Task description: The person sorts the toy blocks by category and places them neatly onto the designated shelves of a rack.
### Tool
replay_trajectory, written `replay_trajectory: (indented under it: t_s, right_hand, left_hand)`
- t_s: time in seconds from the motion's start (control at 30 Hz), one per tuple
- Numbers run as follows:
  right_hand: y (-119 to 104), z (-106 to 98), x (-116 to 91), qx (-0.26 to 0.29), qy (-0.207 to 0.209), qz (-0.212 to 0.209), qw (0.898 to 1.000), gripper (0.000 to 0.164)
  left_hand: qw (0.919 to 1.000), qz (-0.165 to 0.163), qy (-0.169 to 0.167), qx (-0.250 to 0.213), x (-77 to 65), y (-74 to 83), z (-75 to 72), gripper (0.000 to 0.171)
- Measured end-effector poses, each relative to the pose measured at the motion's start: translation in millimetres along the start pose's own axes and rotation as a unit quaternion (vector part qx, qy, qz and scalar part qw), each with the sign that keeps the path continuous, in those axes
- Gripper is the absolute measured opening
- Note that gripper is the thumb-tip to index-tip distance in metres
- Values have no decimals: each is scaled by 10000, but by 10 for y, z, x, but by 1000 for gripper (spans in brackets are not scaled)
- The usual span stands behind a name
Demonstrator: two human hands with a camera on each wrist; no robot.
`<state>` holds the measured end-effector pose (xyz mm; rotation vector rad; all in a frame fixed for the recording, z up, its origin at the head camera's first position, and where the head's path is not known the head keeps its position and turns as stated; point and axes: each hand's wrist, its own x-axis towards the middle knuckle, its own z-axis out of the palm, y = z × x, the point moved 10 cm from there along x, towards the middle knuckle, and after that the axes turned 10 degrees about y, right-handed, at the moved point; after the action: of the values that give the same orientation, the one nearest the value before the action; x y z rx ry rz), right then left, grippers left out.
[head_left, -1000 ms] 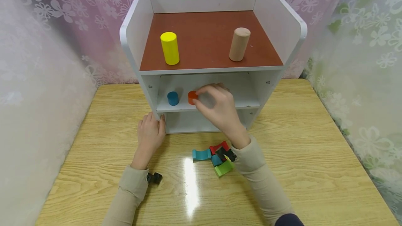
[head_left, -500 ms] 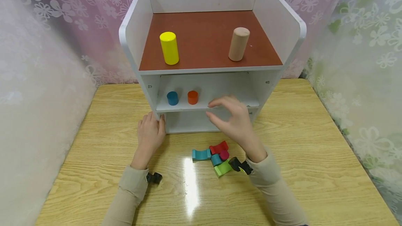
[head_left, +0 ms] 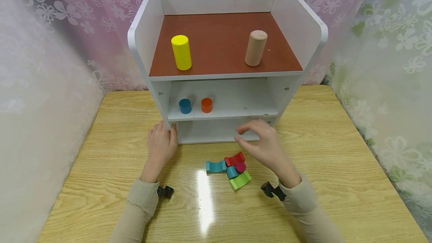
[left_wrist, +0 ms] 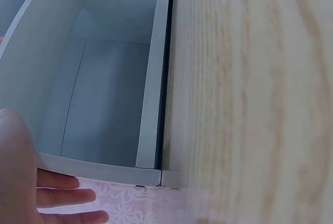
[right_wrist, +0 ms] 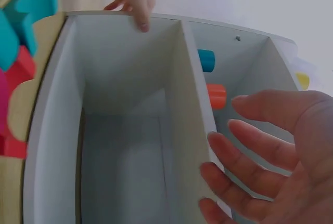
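Note:
A white shelf unit [head_left: 231,74] stands on the table. My left hand [head_left: 161,141] holds its lower left side panel, the thumb inside and the fingers outside in the right wrist view. My right hand [head_left: 261,141] hovers in front of the lowest compartment, thumb and fingers apart with nothing between them. On the middle shelf a blue cylinder [head_left: 185,106] and an orange cylinder [head_left: 206,105] stand side by side. Below lie a blue arched block [head_left: 216,167], a red arched block [head_left: 235,159], a green arched block [head_left: 240,180], a small blue cylinder [head_left: 231,172] and a crimson cylinder [head_left: 240,167].
On the brown top shelf stand a tall yellow cylinder [head_left: 182,53] at left and a plain wooden cylinder [head_left: 256,48] at right. The wooden table [head_left: 337,168] spreads around the unit. Floral curtains [head_left: 395,66] hang behind and at the sides.
My right hand has let go of the orange cylinder, leaving it on the middle shelf, and has moved right and down toward me. The left hand stays on the side panel.

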<state>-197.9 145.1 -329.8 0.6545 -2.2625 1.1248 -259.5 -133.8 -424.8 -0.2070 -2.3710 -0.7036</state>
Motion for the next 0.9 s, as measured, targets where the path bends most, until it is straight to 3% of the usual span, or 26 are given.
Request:
replay_trajectory:
  t_s: [0.17, 0.3, 0.4, 0.73, 0.9]
  right_hand:
    - [127, 147, -133, -674, -928, 349, 9928, 21]
    - [224, 316, -261, -1035, -1863, 565, 9754, 20]
    - [271, 414, -337, -1133, -2337, 656, 9635, 18]
    - [429, 580, -504, -1467, -3056, 1107, 9343, 22]
    - [469, 662, -556, -1651, -3204, 1130, 9259, 22]
  left_hand:
    - [10000, 23, 38, -31, 2, 5, -14, 27]
    - [10000, 33, 42, -22, 3, 13, -21, 26]
    - [10000, 44, 46, -20, 6, 23, -26, 26]
    - [10000, -3, -13, -8, 4, 23, -32, 25]
    - [10000, -18, -29, -10, 5, 5, -22, 26]
